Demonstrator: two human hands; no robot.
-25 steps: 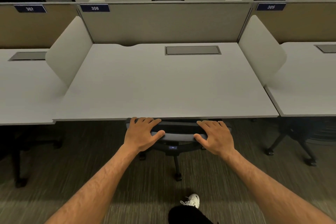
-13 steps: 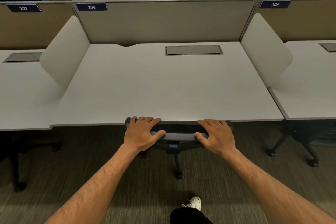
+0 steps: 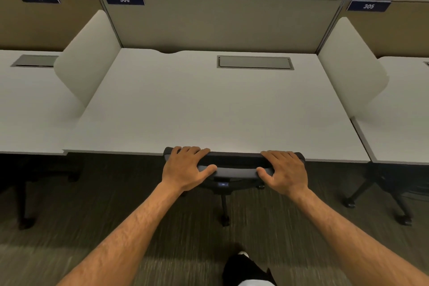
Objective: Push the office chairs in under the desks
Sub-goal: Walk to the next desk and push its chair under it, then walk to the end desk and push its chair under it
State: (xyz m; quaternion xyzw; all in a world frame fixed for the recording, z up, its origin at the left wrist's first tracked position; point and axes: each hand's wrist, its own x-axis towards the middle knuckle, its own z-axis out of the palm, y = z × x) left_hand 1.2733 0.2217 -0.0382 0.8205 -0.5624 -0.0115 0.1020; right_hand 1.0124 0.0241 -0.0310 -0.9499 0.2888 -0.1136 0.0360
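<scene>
Fingers: both sets (image 3: 190, 151) curled over the chair-back top, thumbs behind
Desk (image 3: 209, 109): straight ahead, edge touching or just beyond the fingertips
Chair (image 3: 234, 165): back runs left-right, under desk edge
Left hand (image 3: 185, 167), right hand (image 3: 286, 172): equally near

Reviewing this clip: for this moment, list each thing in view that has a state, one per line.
Office chair: pushed in, backrest top at the edge of the desk, seat hidden underneath.
Desk 306: cable hatch closed.
Left hand: grips the backrest top, fingers over it, thumb behind.
Right hand: grips the backrest top the same way.
Chair at the right desk: base tucked under the desktop.
Hatch on the left desk: closed.
</scene>
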